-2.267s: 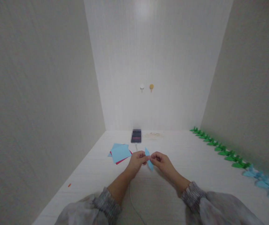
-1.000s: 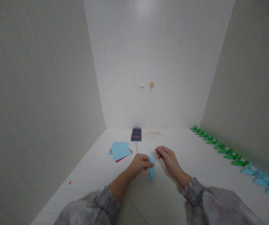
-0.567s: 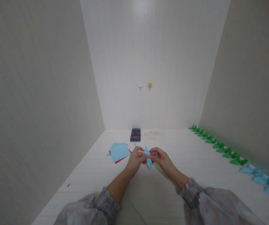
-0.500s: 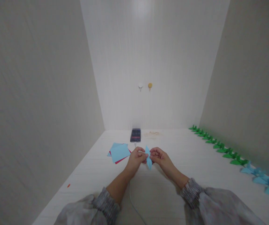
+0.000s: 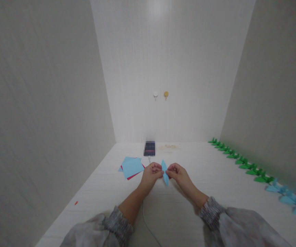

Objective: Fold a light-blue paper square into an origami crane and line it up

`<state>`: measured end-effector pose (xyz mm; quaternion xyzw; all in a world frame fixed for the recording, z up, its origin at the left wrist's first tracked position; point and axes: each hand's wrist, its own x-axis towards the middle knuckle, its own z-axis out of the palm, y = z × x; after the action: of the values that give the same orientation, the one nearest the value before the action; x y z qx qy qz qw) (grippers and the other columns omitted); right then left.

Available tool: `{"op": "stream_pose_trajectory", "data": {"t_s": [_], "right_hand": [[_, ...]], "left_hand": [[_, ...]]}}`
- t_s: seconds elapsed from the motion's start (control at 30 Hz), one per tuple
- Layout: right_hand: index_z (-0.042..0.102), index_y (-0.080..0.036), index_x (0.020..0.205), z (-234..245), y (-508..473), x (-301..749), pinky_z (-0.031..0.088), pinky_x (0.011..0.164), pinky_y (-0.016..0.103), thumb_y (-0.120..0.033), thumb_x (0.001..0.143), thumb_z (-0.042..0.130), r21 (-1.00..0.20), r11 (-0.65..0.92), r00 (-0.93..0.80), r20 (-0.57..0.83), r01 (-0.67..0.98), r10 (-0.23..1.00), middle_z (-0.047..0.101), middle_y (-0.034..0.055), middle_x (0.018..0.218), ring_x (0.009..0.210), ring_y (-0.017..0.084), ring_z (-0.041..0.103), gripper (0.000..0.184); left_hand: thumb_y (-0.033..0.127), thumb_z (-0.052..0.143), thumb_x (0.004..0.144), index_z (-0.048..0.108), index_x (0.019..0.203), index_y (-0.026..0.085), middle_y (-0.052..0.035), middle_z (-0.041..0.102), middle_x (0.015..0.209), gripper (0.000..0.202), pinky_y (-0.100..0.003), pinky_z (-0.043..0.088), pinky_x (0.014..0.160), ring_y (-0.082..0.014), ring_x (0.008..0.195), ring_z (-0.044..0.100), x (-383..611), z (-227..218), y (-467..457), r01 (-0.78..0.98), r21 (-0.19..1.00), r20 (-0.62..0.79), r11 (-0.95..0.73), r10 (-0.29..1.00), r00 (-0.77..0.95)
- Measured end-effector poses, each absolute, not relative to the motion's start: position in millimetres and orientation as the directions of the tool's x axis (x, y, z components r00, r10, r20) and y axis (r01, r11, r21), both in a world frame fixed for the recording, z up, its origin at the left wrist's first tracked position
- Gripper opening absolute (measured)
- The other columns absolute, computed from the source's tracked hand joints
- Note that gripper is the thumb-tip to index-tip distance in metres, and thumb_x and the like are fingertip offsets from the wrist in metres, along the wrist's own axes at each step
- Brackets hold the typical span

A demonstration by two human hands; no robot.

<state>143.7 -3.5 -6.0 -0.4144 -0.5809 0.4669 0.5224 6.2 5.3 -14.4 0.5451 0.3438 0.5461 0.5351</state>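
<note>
Between my two hands is a light blue folded paper (image 5: 164, 174), a narrow origami piece with a pointed end toward the back and another toward me. My left hand (image 5: 151, 175) pinches its left side between thumb and fingers. From the right, my right hand (image 5: 177, 174) grips the other side in a similar pinch. The fingertips cover the piece's middle, so its folds there are hidden. Left of my left hand lies a small stack of square paper sheets (image 5: 132, 167), light blue with red showing beneath.
A phone (image 5: 149, 148) lies at the back with a white cable (image 5: 148, 223) running toward me. Green paper cranes (image 5: 242, 160) and light blue paper cranes (image 5: 289, 199) line the right wall. A small orange-red scrap (image 5: 76, 203) lies at left. Two hooks (image 5: 166, 94) are on the back wall.
Both hands and the blue folded paper have shifted very slightly to the right. My fingers have adjusted a little on the paper, which stays held between them.
</note>
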Motion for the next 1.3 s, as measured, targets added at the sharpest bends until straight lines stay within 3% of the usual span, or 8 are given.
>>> {"op": "stream_pose_trajectory", "data": {"t_s": [0.2, 0.53, 0.77, 1.0, 1.3], "right_hand": [[0.048, -0.016, 0.063, -11.4, -0.2, 144.8, 0.033, 0.043, 0.019, -0.024, 0.059, 0.056, -0.963, 0.268, -0.106, 0.263, 0.036, 0.959, 0.045, -0.0058, 0.048, 0.043, 0.007, 0.042, 0.012], [0.048, -0.015, 0.056, -17.5, 2.6, 146.1, 0.030, 0.039, 0.019, -0.023, 0.063, 0.050, -0.936, 0.257, -0.127, 0.232, 0.242, 0.964, 0.042, -0.0054, 0.041, 0.038, 0.008, 0.039, 0.010], [0.045, -0.017, 0.052, -16.6, -1.0, 146.9, 0.026, 0.043, 0.019, -0.022, 0.065, 0.043, -0.760, 0.377, -0.100, 0.386, 0.530, 0.917, 0.040, -0.0048, 0.044, 0.044, 0.009, 0.036, 0.014], [0.044, -0.017, 0.056, -11.3, -6.7, 146.4, 0.025, 0.043, 0.019, -0.022, 0.067, 0.042, -0.725, 0.436, -0.121, 0.444, 0.534, 0.888, 0.038, -0.0050, 0.046, 0.044, 0.009, 0.035, 0.012], [0.045, -0.017, 0.056, -13.2, -5.3, 146.0, 0.027, 0.044, 0.020, -0.021, 0.068, 0.042, -0.695, 0.467, -0.130, 0.480, 0.547, 0.867, 0.040, -0.0035, 0.048, 0.046, 0.009, 0.036, 0.012]], "left_hand": [[0.021, 0.062, 0.054, 0.051, 0.070, 0.014, 0.0021, 0.053, 0.054, 0.021, -0.019, 0.036, 0.051, -0.0072, 0.049, 0.048, 6.4, -14.3, 4.6, -0.126, 0.964, 0.250, -0.234, 0.960, 0.129], [0.020, 0.060, 0.056, 0.052, 0.070, 0.015, 0.0006, 0.055, 0.059, 0.017, -0.020, 0.039, 0.055, -0.0098, 0.056, 0.051, 7.6, -15.5, 2.3, 0.039, 0.951, 0.301, -0.308, 0.946, 0.121], [0.024, 0.055, 0.063, 0.054, 0.078, 0.017, -0.0013, 0.059, 0.068, 0.017, -0.022, 0.042, 0.058, -0.0128, 0.065, 0.055, 8.0, -11.1, -3.1, 0.141, 0.908, 0.366, -0.395, 0.910, 0.195], [0.021, 0.054, 0.064, 0.045, 0.082, 0.018, -0.0002, 0.061, 0.066, 0.020, -0.022, 0.042, 0.057, -0.0125, 0.061, 0.057, 9.8, -8.6, -3.7, 0.049, 0.934, 0.338, -0.354, 0.921, 0.194], [0.020, 0.056, 0.061, 0.047, 0.075, 0.017, -0.0009, 0.061, 0.066, 0.017, -0.022, 0.042, 0.057, -0.0129, 0.061, 0.057, 8.5, -10.8, -0.8, 0.058, 0.933, 0.342, -0.356, 0.925, 0.165]]}}
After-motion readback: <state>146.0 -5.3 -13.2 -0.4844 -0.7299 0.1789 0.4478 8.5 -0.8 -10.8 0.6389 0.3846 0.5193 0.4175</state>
